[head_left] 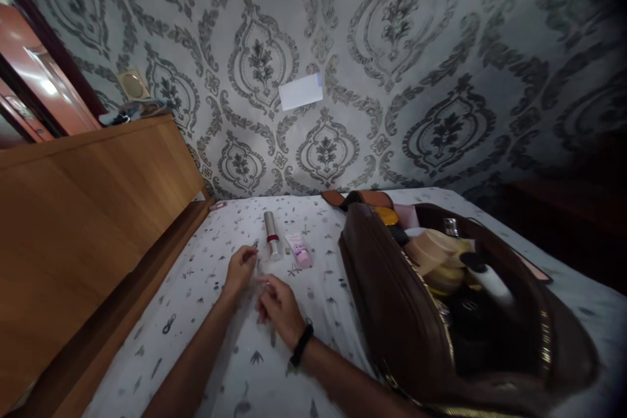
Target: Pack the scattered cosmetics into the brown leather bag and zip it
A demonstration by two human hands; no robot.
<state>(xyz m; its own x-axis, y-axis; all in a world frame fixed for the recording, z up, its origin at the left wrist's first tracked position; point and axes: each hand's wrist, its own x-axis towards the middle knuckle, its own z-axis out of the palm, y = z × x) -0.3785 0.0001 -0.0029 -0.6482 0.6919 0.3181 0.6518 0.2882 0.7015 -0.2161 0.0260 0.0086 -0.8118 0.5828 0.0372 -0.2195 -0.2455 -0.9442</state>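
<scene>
Silver tube, smooth and slim, with a red band and a clear, glossy end section, lies on its side on the white patterned cloth. From the head view, it sits just beyond the left hand. Its long axis runs away from the person, with the far end leaning slightly left; the silver end points towards the wall and the clear end towards the person.

Just to its right, apart from it, lies a small pink tube with purple print, paler at the far end and a deeper pink at the near end. Its long axis also runs away from the person, the far end tilted left.

The 2 hands are near each other above the cloth. The left hand has its fingers curled, the tips close to the thumb; the right hand reaches its index finger towards the left, its other fingers bent. Something faint and clear seems to lie between them, but blur hides whether either hand is clamped on it. A black band circles the right wrist.

To the right, an open brown bag holds a white bottle with a black cap, among other items.
</scene>
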